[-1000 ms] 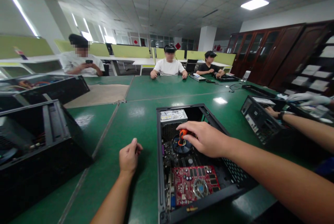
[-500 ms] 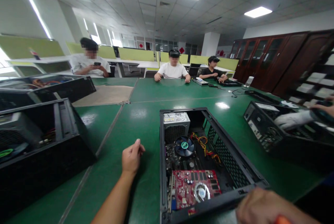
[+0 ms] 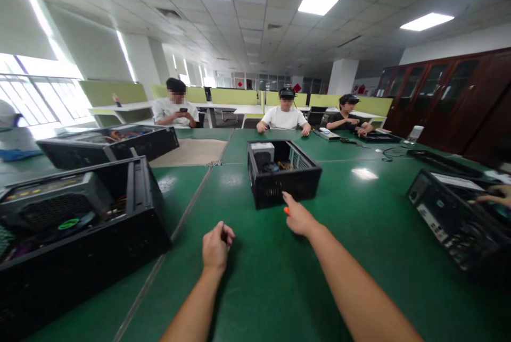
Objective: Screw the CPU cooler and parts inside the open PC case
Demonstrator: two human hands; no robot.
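Observation:
A black computer case point(image 3: 285, 185) stands at the middle of the green table, its top side uncovered, with a light-grey power supply and loose wires inside. My right hand point(image 3: 300, 218) reaches to its near face, the index finger stretched to the panel and seemingly touching it. In the curled fingers of that hand is an orange object point(image 3: 286, 211); most of it is hidden, so I cannot tell its kind. My left hand point(image 3: 216, 246) rests on the table point(image 3: 255, 278) nearer to me, loosely closed with the thumb on top, nothing visible in it.
More opened computer cases lie at left, a near one point(image 3: 83, 219) and a farther one point(image 3: 112, 145). Another case point(image 3: 451, 219) stands at right, with a co-worker's hand point(image 3: 499, 193) over it. Three people sit across the table. A brown board point(image 3: 191, 151) lies at back left.
The computer case has slid away from me to the table's middle, and my right hand has moved forward with it. My left hand stays on the table; the camera view has shifted.

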